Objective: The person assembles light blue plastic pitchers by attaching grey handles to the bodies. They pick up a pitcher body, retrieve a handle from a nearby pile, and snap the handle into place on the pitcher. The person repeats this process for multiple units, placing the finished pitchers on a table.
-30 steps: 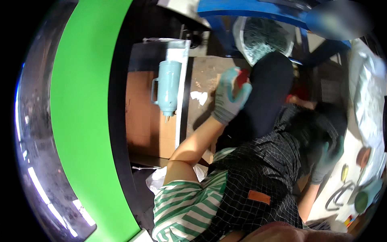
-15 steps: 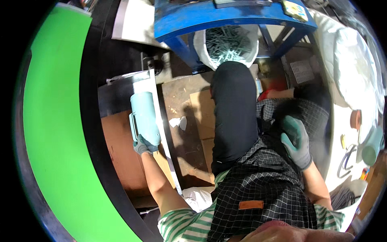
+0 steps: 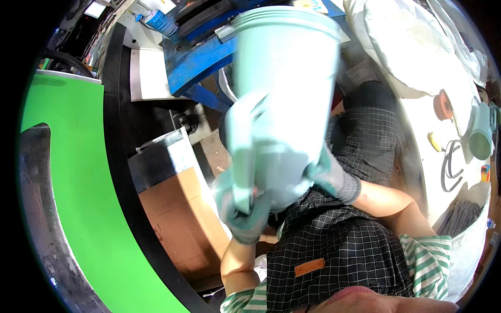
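Observation:
A pale mint-green plastic jug (image 3: 289, 68) with a long side handle is held up close before me, slightly blurred by motion. Its ridged end points away from me and its other end is between my hands. My left hand (image 3: 244, 216), in a grey and green glove, is closed around the jug at the lower end of its handle. On the opposite side, my right hand (image 3: 334, 180), gloved alike, presses its fingers against the jug's near end. Some of the fingertips are hidden behind the jug.
An open cardboard-lined box (image 3: 177, 219) stands at left beside a green panel (image 3: 78, 182). The blue bench (image 3: 195, 65) is ahead. On the white table (image 3: 417, 130) at right are another mint-green jug (image 3: 480, 138), a tape roll (image 3: 443, 106) and a black cord (image 3: 450, 167).
The jug has come up from the box at left to in front of me, in my left hand. My right hand has left my lap and now grips the jug too.

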`<state>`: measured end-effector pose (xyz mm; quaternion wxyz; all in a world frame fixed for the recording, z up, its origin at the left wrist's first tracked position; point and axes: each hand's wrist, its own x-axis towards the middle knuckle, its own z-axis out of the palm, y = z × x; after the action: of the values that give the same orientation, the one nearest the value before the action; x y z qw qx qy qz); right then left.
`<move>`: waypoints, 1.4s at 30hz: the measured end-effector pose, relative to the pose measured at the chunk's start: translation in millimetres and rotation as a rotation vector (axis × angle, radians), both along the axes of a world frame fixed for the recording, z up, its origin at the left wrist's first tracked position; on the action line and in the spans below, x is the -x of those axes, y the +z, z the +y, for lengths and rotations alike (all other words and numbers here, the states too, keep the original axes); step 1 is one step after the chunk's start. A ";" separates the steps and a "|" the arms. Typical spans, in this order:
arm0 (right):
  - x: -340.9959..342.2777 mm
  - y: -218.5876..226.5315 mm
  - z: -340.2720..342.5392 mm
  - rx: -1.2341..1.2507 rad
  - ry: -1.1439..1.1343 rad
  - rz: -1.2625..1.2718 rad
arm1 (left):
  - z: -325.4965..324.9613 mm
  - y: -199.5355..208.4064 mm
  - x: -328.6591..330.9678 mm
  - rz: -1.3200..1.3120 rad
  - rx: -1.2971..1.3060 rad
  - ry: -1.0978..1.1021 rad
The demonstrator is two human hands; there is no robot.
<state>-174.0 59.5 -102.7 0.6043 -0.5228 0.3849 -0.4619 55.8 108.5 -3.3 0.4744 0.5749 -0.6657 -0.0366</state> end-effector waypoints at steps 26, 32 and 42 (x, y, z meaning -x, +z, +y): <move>83.5 65.7 -21.2 0.642 -0.315 0.706 | -63.1 -1.9 142.7 -0.552 -0.100 -0.484; 82.7 53.2 -18.8 0.659 -0.336 0.648 | -59.2 8.9 141.3 -0.552 -0.251 -0.566; 103.0 73.3 -27.2 0.642 -0.162 0.570 | -59.1 4.7 129.5 -0.296 -0.278 -0.750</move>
<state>-277.0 32.4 -29.4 0.2424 -0.7589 0.4129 -0.4414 -73.7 49.4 1.3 0.2454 0.3505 -0.8784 -0.2130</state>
